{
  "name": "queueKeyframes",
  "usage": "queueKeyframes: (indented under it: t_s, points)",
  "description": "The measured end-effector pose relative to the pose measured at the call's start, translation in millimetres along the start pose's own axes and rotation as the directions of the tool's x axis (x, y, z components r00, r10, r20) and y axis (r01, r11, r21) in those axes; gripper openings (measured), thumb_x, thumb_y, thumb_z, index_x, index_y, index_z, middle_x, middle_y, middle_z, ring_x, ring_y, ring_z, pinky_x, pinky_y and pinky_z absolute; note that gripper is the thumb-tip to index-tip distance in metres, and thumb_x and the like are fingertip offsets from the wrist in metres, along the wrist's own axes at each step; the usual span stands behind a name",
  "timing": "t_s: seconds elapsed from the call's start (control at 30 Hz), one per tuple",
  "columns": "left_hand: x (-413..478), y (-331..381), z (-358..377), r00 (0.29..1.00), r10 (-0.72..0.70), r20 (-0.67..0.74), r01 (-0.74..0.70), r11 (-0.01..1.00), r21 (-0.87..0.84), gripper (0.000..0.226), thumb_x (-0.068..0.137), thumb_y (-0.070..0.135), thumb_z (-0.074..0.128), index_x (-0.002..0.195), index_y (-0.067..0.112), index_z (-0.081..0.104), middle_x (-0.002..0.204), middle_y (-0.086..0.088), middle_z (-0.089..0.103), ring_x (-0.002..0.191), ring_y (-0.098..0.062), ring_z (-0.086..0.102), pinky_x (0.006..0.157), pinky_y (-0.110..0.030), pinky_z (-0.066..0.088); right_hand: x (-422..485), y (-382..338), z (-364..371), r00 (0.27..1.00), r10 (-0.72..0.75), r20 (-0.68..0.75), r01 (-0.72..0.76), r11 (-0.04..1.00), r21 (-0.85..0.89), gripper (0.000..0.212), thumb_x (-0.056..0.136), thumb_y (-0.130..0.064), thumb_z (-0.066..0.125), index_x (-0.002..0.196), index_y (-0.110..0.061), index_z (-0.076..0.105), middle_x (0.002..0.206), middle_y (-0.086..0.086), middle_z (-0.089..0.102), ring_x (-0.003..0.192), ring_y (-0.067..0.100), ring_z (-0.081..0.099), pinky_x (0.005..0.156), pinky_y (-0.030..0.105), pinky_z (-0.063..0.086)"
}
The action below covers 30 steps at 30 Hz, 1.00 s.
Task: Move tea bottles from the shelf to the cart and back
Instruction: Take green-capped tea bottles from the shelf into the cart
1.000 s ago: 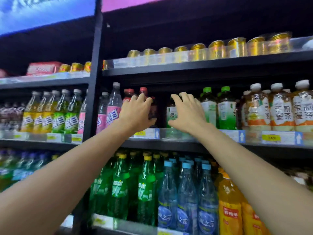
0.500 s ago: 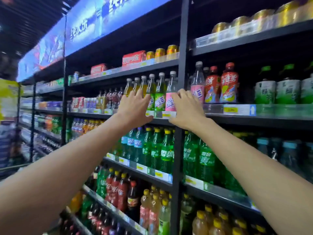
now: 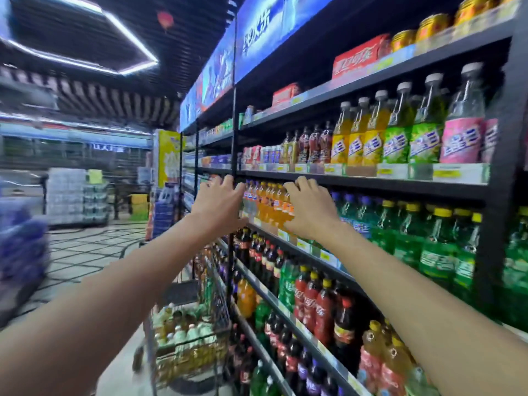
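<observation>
Head view, blurred. Far left: stacked water packs (image 3: 71, 195) on the shop floor. Lower centre: wire cart (image 3: 183, 367) just beside the shelf base, w/ tea bottles (image 3: 183, 330) standing inside. They have pale caps and amber liquid; count unclear. Above the cart the L hand (image 3: 218, 204) reaches fwd, fingers spread, holding nothing. Orange soda bottles (image 3: 274, 204) show btw the two hands. R hand (image 3: 310, 210) is likewise spread w/ nothing in it, in front of the shelf (image 3: 371, 182) edge; can't tell if it touches. The tea bottles are prob. full plastic: fairly heavy, smooth labels maybe slick, walls give a bit under squeeze. Best hold is likely round the mid-body at the label, thumb opposite fingers, one per hand. A neck grip looks less secure.
</observation>
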<state>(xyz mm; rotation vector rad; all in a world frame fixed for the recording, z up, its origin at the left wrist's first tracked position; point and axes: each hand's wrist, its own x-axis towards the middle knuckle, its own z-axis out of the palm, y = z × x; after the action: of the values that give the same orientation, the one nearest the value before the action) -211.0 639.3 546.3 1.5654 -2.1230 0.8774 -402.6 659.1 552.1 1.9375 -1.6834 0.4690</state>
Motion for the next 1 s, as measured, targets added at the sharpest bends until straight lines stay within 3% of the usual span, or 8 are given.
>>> queueKeyframes:
  t_s: [0.17, 0.5, 0.63, 0.87, 1.0]
  points:
    - [1.8, -36.9, 52.3, 0.992, -0.086, 0.094, 0.079, 0.994, 0.075, 0.078, 0.088, 0.062, 0.06, 0.145, 0.015, 0.036, 0.148, -0.015, 0.039, 0.135, -0.033, 0.041, 0.104, -0.048, 0.044, 41.6, -36.6, 66.4, 0.998, -0.067, 0.021, 0.064, 0.992, 0.113, 0.079, 0.084, -0.041, 0.072, 0.148, -0.015, 0.033, 0.149, 0.01, 0.034, 0.138, 0.031, 0.031, 0.116, 0.043, 0.028]
    - [-3.1, -89.1, 177.8, 0.946, -0.205, 0.25, 0.17, 0.973, 0.155, 0.074, 0.086, 0.064, 0.06, 0.14, 0.017, 0.042, 0.13, -0.011, 0.052, 0.12, -0.03, 0.051, 0.096, -0.043, 0.047, 97.2, -101.1, 209.2, 0.968, -0.19, 0.165, 0.142, 0.954, 0.265, 0.079, 0.084, -0.042, 0.071, 0.148, -0.016, 0.034, 0.152, 0.011, 0.033, 0.141, 0.031, 0.028, 0.118, 0.045, 0.027]
    - [-10.4, -106.8, 222.8, 0.914, -0.25, 0.32, 0.198, 0.962, 0.187, 0.072, 0.086, 0.062, 0.061, 0.139, 0.017, 0.043, 0.14, -0.012, 0.047, 0.127, -0.031, 0.048, 0.102, -0.047, 0.042, 113.6, -130.0, 258.9, 0.94, -0.236, 0.246, 0.153, 0.937, 0.313, 0.08, 0.084, -0.044, 0.07, 0.149, -0.017, 0.032, 0.151, 0.011, 0.032, 0.14, 0.03, 0.029, 0.115, 0.045, 0.031]
    - [-7.7, -157.9, 297.2, 0.87, -0.277, 0.408, 0.224, 0.959, 0.175, 0.072, 0.088, 0.059, 0.06, 0.142, 0.016, 0.038, 0.141, -0.013, 0.046, 0.129, -0.032, 0.045, 0.101, -0.048, 0.043, 151.6, -183.4, 328.0, 0.902, -0.277, 0.33, 0.174, 0.935, 0.31, 0.074, 0.085, -0.043, 0.068, 0.146, -0.019, 0.034, 0.144, 0.01, 0.037, 0.134, 0.031, 0.034, 0.106, 0.042, 0.035]
    - [5.5, -202.8, 348.2, 0.859, -0.255, 0.443, 0.207, 0.966, 0.155, 0.073, 0.087, 0.061, 0.06, 0.142, 0.017, 0.04, 0.139, -0.012, 0.049, 0.128, -0.032, 0.048, 0.102, -0.051, 0.044, 183.9, -218.6, 365.4, 0.893, -0.252, 0.374, 0.14, 0.943, 0.302, 0.076, 0.084, -0.045, 0.068, 0.147, -0.018, 0.035, 0.148, 0.011, 0.035, 0.136, 0.031, 0.033, 0.11, 0.043, 0.034]
